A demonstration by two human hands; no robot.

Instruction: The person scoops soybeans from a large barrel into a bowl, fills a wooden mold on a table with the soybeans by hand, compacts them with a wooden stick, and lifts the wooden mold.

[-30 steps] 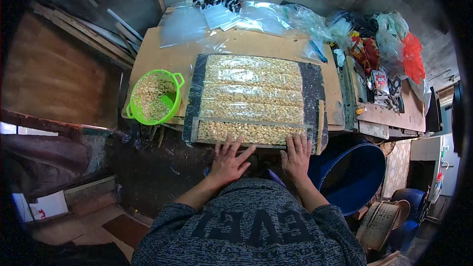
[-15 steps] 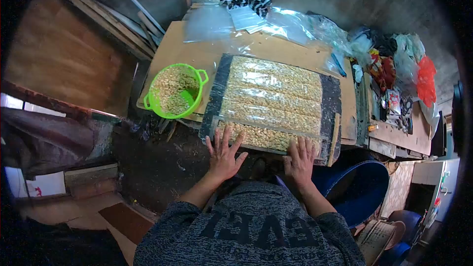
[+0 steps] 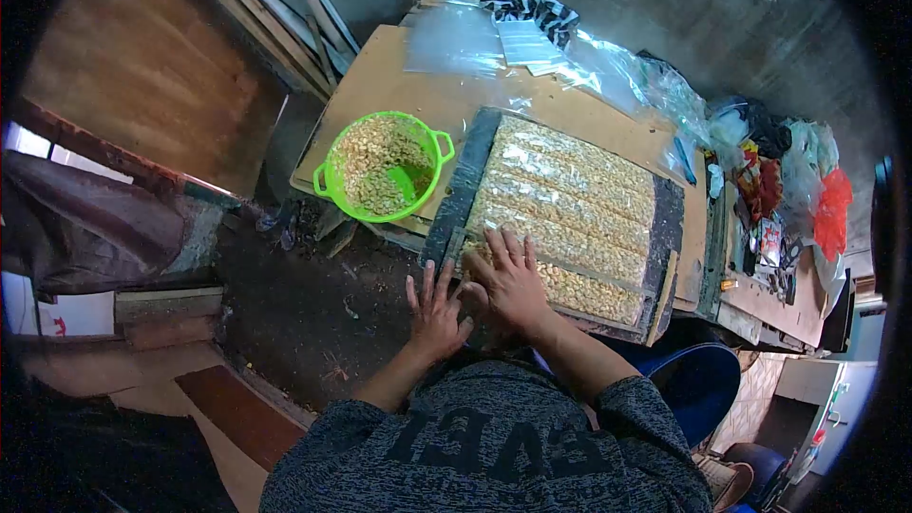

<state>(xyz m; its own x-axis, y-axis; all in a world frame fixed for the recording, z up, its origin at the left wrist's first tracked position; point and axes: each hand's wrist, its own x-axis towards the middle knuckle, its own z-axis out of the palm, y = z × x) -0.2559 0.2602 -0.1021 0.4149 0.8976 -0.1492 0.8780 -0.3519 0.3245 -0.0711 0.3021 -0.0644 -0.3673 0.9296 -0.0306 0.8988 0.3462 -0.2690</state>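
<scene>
A dark board (image 3: 676,228) bears several long rows of pale, split-looking beans (image 3: 570,195), with shiny clear plastic over them. My right hand (image 3: 513,280) lies on the front row near its left end, fingers stretched out and palm down. Beside it, my left hand (image 3: 437,318) is at the board's front left corner with its fingers apart; whether the fingertips touch the edge I cannot tell. The hands are close together, and neither holds anything that I can see. A bright green colander-like basin (image 3: 328,180) with two handles stands left of the board, partly filled with loose beans.
The wooden table (image 3: 370,85) carries plastic sheets (image 3: 456,43) at the back. Plastic bags (image 3: 807,157) and a red bag (image 3: 833,214) are heaped at the right. A blue barrel (image 3: 708,385) stands below the table's right front. Planks (image 3: 252,19) lean at the back left.
My right hand has moved left from the front row's right end to its left end, beside my left hand. The left hand has shifted slightly down and right. The view has turned.
</scene>
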